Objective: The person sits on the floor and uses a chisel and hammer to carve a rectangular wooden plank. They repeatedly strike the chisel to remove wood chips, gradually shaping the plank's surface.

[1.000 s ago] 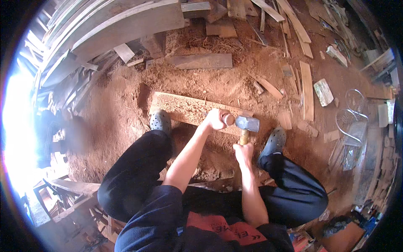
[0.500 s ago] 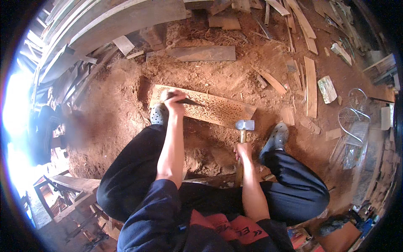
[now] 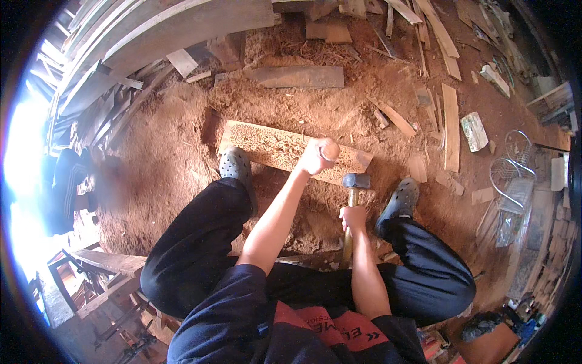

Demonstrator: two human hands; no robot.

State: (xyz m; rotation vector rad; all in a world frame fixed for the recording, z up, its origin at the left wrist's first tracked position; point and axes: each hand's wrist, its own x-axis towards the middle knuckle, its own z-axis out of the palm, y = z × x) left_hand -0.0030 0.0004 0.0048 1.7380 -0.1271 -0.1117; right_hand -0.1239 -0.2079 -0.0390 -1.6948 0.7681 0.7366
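A pale plank (image 3: pixel 267 138), its face covered in small dark gouges and chips, lies on the earth floor between my feet. My left hand (image 3: pixel 313 159) is over the plank's right half, closed around a chisel (image 3: pixel 330 150). The round end of its wooden handle faces up, and its blade is hidden under the hand. Lower right of the plank, my right hand (image 3: pixel 353 218) grips the wooden handle of a hammer (image 3: pixel 356 180). The hammer's metal head stands beyond the fist, close to the plank's near right corner. My left shoe (image 3: pixel 235 165) touches the plank's near left edge.
My right shoe (image 3: pixel 401 197) stands right of the hammer. A grey board (image 3: pixel 294 77) lies beyond the plank. Wood strips (image 3: pixel 450 127) and a pale block (image 3: pixel 473 131) lie to the right, near a wire rack (image 3: pixel 512 176). Long boards (image 3: pixel 182 36) are stacked at far left.
My left hand has swung the chisel from the plank's left part to its right part, and the handle end now points up. The hammer head has turned slightly; my right hand stays nearly in place.
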